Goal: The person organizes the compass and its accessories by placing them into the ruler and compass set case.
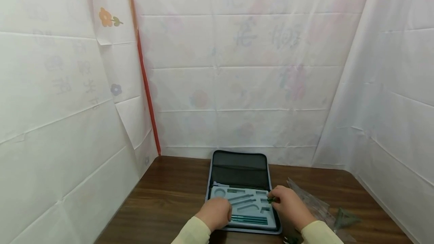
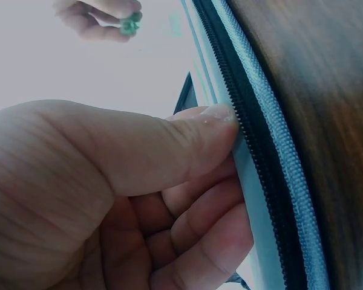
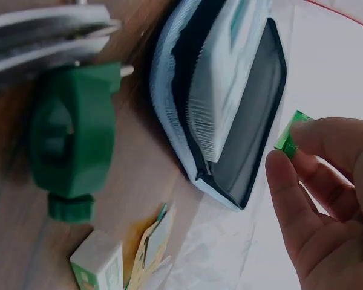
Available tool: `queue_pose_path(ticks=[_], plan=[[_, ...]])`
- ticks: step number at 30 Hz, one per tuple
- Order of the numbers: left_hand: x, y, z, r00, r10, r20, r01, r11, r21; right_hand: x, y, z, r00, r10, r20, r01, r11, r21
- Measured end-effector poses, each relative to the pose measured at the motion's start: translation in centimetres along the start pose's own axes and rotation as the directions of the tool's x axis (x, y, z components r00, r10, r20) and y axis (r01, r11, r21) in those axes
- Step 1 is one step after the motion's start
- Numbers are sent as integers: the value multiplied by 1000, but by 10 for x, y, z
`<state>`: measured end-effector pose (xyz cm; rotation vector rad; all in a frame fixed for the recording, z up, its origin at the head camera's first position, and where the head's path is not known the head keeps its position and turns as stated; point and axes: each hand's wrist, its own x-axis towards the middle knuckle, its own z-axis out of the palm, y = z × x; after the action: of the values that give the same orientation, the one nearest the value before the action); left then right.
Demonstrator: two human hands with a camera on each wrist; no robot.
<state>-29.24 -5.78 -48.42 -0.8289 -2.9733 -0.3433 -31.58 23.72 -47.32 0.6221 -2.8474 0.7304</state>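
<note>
An unzipped blue case [image 1: 278, 227] lies open with a pale moulded tray [image 1: 271, 214] in it. Several teal pencils [image 1: 249, 220] lie in the tray's front slot. My left hand [image 1: 216, 214] is at the tray's front left; in the left wrist view its thumb [image 2: 209, 136] and curled fingers grip the tray edge beside the black zip [image 2: 248, 127]. Between thumb and fingertips my right hand [image 1: 288, 204] pinches a small translucent green piece [image 3: 290, 136], held over the tray's right side near the cut-out slots.
Right of the case lie clear plastic wrapping [image 1: 313, 202] and a translucent set square [image 1: 346, 217]. A green knobbed holder [image 3: 75, 133] rests near metal legs [image 3: 42, 42], with a white and green block [image 3: 98, 263] close by. White sheets [image 1: 237, 86] hang round the wooden table [image 1: 159, 199].
</note>
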Motion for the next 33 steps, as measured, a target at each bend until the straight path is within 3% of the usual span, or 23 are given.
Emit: queue_pose_path(ticks=[8,18,25,33], plan=[[1,1,1,1000,-3,10,3,1000,-3,16,-3,10,995,102,23,-101,995,-26],[1,-1,0,999,-22,30,22,999,-24,22,-2,19,995,96,6,-95,994,-53],[0,0,-1,1000,-12,21,12,1000,-12,24,1,22,999,47,12,-47,997,-66],[-1,1,-2,1000,-8,18,9,1000,-19,24,1,23,992,118,33,-118,993,-11]])
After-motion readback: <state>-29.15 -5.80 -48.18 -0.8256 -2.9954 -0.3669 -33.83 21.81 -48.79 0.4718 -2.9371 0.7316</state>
